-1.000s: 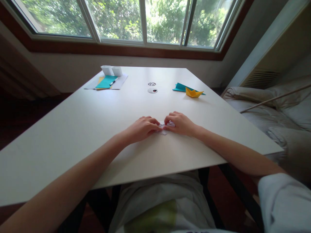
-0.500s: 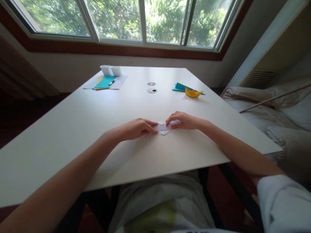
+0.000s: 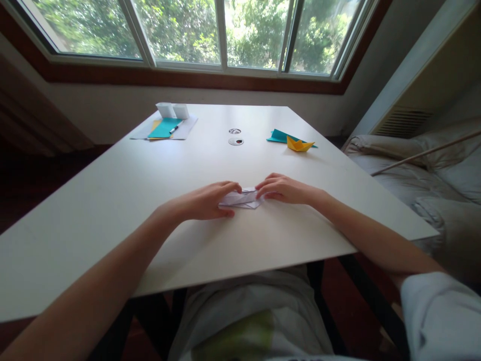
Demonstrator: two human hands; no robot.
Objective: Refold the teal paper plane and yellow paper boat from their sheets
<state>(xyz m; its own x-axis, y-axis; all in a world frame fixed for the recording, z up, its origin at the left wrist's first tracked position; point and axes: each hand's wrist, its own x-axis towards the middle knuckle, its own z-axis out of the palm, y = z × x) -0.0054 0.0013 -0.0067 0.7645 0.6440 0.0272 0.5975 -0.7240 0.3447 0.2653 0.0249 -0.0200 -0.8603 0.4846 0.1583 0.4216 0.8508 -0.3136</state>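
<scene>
Paper [image 3: 240, 199], white and folded small into a flat piece with a pointed lower edge, lies on the white surface [image 3: 124, 200] between both hands. Left hand [image 3: 205, 202] pinches its left end between thumb and curled fingers; right hand [image 3: 283, 188] presses closed fingers [image 3: 263, 188] on its right end.

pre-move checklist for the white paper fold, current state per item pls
1. Left hand on the white folded paper: ok, fingers grip its left end.
2. Right hand on the paper: ok, fingertips at its right end.
3. Paper supported by the table: ok, it sits at the surface.
4. Crease alignment: cannot tell, hands cover much of it.
5. Yellow paper boat and teal paper apart from the hands: ok, far side.
</scene>
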